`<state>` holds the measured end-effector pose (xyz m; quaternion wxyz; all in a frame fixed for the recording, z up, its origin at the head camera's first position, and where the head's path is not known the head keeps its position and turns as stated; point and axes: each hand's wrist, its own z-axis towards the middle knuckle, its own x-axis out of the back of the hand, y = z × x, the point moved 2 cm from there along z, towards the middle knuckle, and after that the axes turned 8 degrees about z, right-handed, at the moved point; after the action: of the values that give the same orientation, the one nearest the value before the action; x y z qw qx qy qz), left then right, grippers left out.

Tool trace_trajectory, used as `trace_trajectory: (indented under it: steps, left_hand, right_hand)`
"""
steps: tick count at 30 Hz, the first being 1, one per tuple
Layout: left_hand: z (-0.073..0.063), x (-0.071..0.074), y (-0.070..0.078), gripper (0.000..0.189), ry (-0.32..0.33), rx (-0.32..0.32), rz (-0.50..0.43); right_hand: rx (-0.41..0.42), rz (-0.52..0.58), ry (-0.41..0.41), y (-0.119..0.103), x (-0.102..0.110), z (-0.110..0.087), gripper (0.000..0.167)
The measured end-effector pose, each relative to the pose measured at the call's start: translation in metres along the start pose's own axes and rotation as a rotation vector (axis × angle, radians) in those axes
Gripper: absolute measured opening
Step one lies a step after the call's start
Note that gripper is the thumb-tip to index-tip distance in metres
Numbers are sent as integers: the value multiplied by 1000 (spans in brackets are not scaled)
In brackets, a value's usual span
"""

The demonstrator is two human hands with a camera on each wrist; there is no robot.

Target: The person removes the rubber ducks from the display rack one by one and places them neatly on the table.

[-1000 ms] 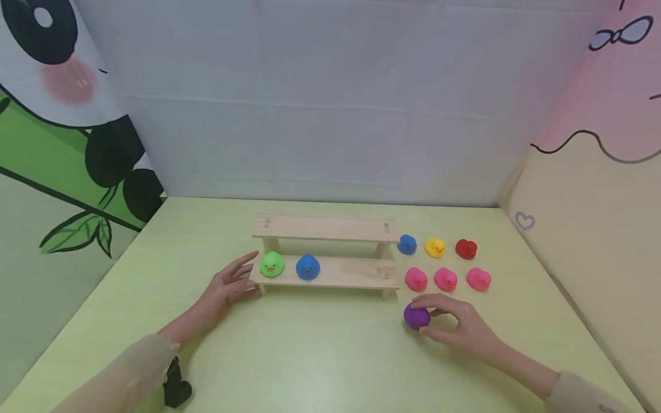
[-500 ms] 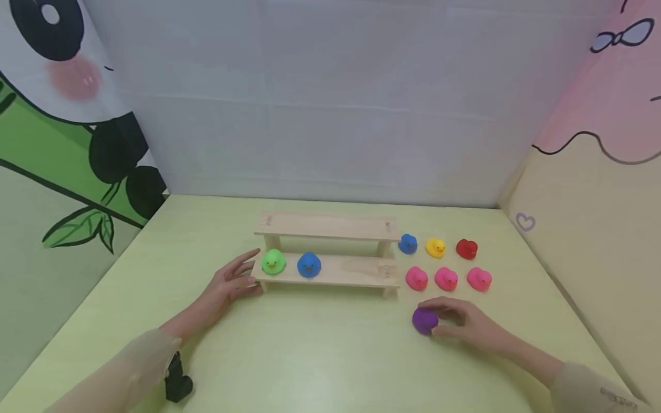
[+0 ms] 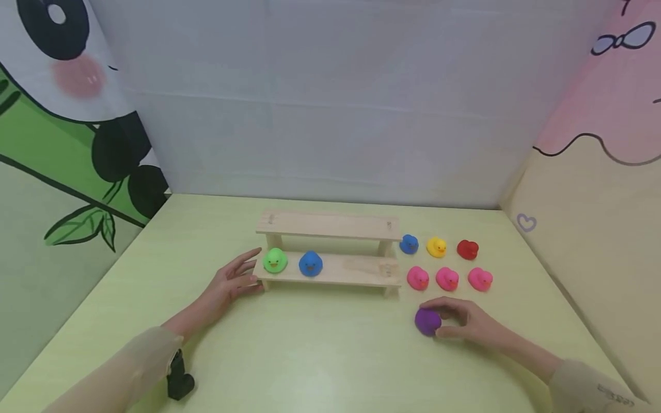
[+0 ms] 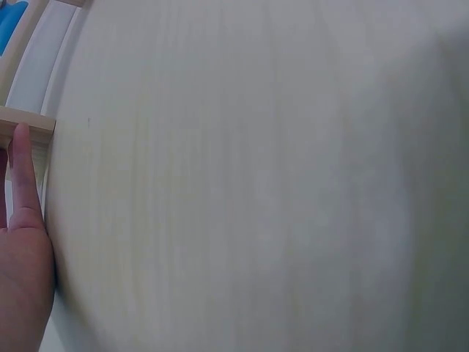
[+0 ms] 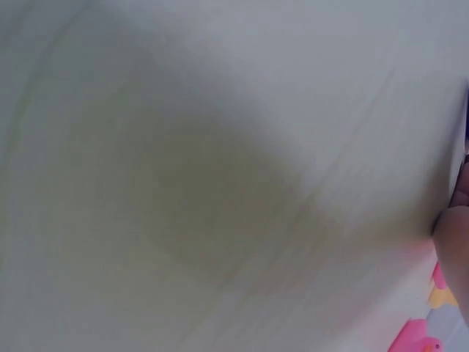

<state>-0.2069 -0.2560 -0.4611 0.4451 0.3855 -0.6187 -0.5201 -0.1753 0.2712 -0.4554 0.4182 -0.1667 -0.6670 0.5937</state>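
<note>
My right hand pinches a purple rubber duck between thumb and fingers, low over or on the table in front of the pink ducks. In the right wrist view only part of that hand shows at the right edge. My left hand touches the left end of a two-step wooden shelf with extended fingers. The left wrist view shows a finger against the shelf's edge. On the lower step sit a green duck and a blue duck.
Right of the shelf, another blue duck, a yellow duck and a red duck form a back row. Three pink ducks, one at the right end, stand before them. A white backdrop borders the table behind.
My right hand has shifted slightly right and toward me with the purple duck. The left hand stays at the shelf's end; the whole head view has drifted slightly.
</note>
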Motion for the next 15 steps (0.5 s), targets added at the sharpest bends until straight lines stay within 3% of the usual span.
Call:
trace_trajectory:
  steps: [15]
  left_hand:
    - [0,1,-3,66,4,-9,-8]
  right_hand:
    - [-26,-1,6,6,1,-1,48]
